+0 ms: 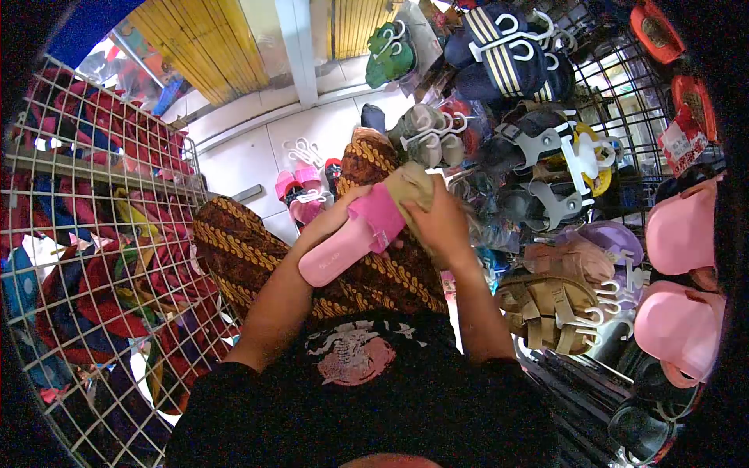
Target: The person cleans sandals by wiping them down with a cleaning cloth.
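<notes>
A pink slide sandal (337, 251) with a brighter pink strap lies tilted across my lap, its sole end toward my left forearm. My left hand (343, 209) is closed on it from behind and below, partly hidden by the strap. A tan, cloth-like piece (411, 187) covers the far end of the sandal. My right hand (443, 222) grips this piece, fingers bent over it beside the strap. Under the sandal are my legs in brown patterned fabric (398, 273).
At left stands a wire grid rack (101, 234) full of colourful footwear. Hung sandals crowd the right side, including brown strap sandals (550, 308) and pink slides (679, 327). Pink sandals on white hangers (304, 191) lie on the tiled floor (269, 140) ahead.
</notes>
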`<state>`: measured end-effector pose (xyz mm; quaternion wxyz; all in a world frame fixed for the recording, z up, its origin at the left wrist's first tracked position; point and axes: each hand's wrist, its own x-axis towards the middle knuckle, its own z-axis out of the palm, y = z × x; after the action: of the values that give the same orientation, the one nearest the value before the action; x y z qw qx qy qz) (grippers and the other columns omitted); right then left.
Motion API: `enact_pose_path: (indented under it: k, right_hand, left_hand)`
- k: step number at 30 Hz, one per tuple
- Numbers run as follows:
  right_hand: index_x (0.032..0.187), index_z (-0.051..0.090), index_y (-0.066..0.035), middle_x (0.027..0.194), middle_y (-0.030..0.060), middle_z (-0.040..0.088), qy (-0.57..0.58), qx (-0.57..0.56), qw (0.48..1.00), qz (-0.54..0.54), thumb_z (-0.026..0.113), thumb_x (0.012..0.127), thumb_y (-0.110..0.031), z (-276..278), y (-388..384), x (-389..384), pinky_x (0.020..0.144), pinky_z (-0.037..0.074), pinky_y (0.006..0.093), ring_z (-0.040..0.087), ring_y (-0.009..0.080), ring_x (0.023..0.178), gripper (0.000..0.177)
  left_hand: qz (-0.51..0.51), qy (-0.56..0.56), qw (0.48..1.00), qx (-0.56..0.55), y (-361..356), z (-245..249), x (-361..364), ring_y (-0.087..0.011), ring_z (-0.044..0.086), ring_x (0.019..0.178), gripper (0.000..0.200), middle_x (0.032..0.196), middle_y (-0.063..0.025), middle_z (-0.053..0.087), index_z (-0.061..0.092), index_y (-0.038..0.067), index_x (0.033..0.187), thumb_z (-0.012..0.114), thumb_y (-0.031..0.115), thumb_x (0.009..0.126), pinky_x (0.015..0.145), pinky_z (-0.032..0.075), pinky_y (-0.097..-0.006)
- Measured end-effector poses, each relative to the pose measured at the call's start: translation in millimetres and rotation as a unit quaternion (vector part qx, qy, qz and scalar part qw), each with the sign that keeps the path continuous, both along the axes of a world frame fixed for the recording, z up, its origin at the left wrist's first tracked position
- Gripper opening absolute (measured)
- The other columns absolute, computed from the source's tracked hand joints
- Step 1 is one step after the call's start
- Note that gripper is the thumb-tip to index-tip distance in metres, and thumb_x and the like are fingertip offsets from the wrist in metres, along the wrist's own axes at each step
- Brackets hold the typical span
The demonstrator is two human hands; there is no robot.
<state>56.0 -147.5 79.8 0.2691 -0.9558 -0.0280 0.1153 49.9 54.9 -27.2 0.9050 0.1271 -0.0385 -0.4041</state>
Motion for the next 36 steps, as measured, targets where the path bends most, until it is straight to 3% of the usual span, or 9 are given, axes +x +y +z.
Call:
enact_pose_path:
  k: [2, 7, 13, 16, 19, 22, 26, 29, 36]
  right_hand:
    - [0.123, 0.047, -0.004, 0.102, 0.0281, 0.066, -0.020, -0.001, 1.000, -0.012, 0.070, 0.084, -0.043, -8.2, 1.5, 1.4, 0.080, 0.051, 0.0535, 0.064, 0.0465, 0.095, 0.060]
    - [0.121, 0.047, -0.005, 0.097, 0.0262, 0.067, 0.116, -0.029, 0.989, 0.081, 0.072, 0.083, -0.041, 3.7, -38.3, 1.9, 0.079, 0.051, 0.0530, 0.064, 0.0464, 0.092, 0.058]
    - [0.124, 0.046, -0.006, 0.101, 0.0260, 0.067, -0.037, -0.023, 0.995, -0.085, 0.072, 0.083, -0.041, -10.5, -7.1, -5.6, 0.081, 0.051, 0.0520, 0.064, 0.0466, 0.095, 0.060]
    - [0.131, 0.041, -0.006, 0.107, 0.0272, 0.065, -0.091, 0.029, 0.995, -0.017, 0.072, 0.083, -0.043, -13.5, -6.0, -7.9, 0.083, 0.051, 0.0518, 0.063, 0.0469, 0.097, 0.068]
    - [0.138, 0.035, -0.008, 0.114, 0.0272, 0.063, 0.057, 0.032, 0.997, 0.033, 0.072, 0.082, -0.043, 5.3, -13.5, -5.7, 0.086, 0.051, 0.0514, 0.062, 0.0467, 0.102, 0.077]
    - [0.143, 0.037, -0.013, 0.118, 0.0259, 0.063, 0.001, 0.020, 0.997, -0.075, 0.075, 0.079, -0.037, 4.9, -9.2, -0.7, 0.091, 0.049, 0.0484, 0.061, 0.0446, 0.108, 0.079]
    - [0.148, 0.036, -0.015, 0.131, 0.0243, 0.057, -0.061, 0.101, 0.993, -0.010, 0.075, 0.079, -0.033, 4.6, -2.2, -3.8, 0.099, 0.047, 0.0463, 0.057, 0.0406, 0.119, 0.082]
    - [0.147, 0.039, -0.015, 0.133, 0.0230, 0.056, -0.118, 0.144, 0.977, -0.104, 0.076, 0.079, -0.031, -6.7, -11.4, 5.6, 0.099, 0.047, 0.0444, 0.056, 0.0400, 0.120, 0.079]
    - [0.145, 0.043, -0.014, 0.127, 0.0204, 0.062, -0.103, 0.072, 0.991, -0.044, 0.078, 0.080, -0.035, -12.0, -6.5, -0.7, 0.097, 0.048, 0.0417, 0.061, 0.0391, 0.115, 0.077]
  left_hand:
    - [-0.005, 0.025, 1.000, -0.013, -0.7, -9.1, 4.0, -0.0212, 0.058, 0.115, 0.047, 0.129, -0.0097, 0.060, 0.048, 0.000, 0.134, 0.040, 0.035, 0.104, 0.106, 0.043, -0.0354]
    - [0.011, -0.029, 0.992, 0.119, -5.9, 3.7, -2.6, -0.0437, 0.067, 0.094, 0.063, 0.117, -0.0246, 0.063, 0.041, 0.001, 0.140, 0.044, 0.048, 0.098, 0.078, 0.058, -0.0492]
    - [0.037, -0.006, 0.989, 0.143, -13.3, 5.4, -3.4, -0.0395, 0.069, 0.090, 0.061, 0.113, -0.0228, 0.065, 0.044, -0.001, 0.137, 0.044, 0.047, 0.099, 0.077, 0.058, -0.0471]
    - [0.039, -0.043, 0.983, 0.175, -9.5, -8.6, 1.5, -0.0379, 0.069, 0.088, 0.059, 0.109, -0.0219, 0.067, 0.048, -0.003, 0.132, 0.044, 0.046, 0.099, 0.077, 0.059, -0.0455]
    - [0.024, -0.025, 0.983, 0.178, -4.5, -1.6, -4.5, -0.0377, 0.069, 0.087, 0.059, 0.107, -0.0217, 0.067, 0.049, -0.004, 0.130, 0.044, 0.045, 0.098, 0.077, 0.059, -0.0453]
    - [0.029, 0.028, 0.984, 0.175, -10.6, -12.3, -4.9, -0.0387, 0.069, 0.089, 0.061, 0.108, -0.0224, 0.067, 0.049, -0.005, 0.130, 0.045, 0.047, 0.097, 0.077, 0.058, -0.0464]
    - [0.019, 0.040, 0.990, 0.137, -6.6, 6.9, -7.2, -0.0427, 0.068, 0.092, 0.063, 0.113, -0.0242, 0.065, 0.046, -0.004, 0.133, 0.045, 0.048, 0.097, 0.078, 0.058, -0.0493]
    - [-0.002, 0.074, 0.990, 0.116, -4.0, 11.4, -7.9, -0.0449, 0.067, 0.094, 0.064, 0.116, -0.0252, 0.063, 0.044, -0.003, 0.135, 0.044, 0.048, 0.097, 0.077, 0.057, -0.0513]
    - [0.003, 0.044, 0.990, 0.136, -6.3, 13.0, -4.5, -0.0453, 0.066, 0.098, 0.063, 0.118, -0.0253, 0.062, 0.042, -0.001, 0.137, 0.043, 0.048, 0.097, 0.080, 0.057, -0.0537]
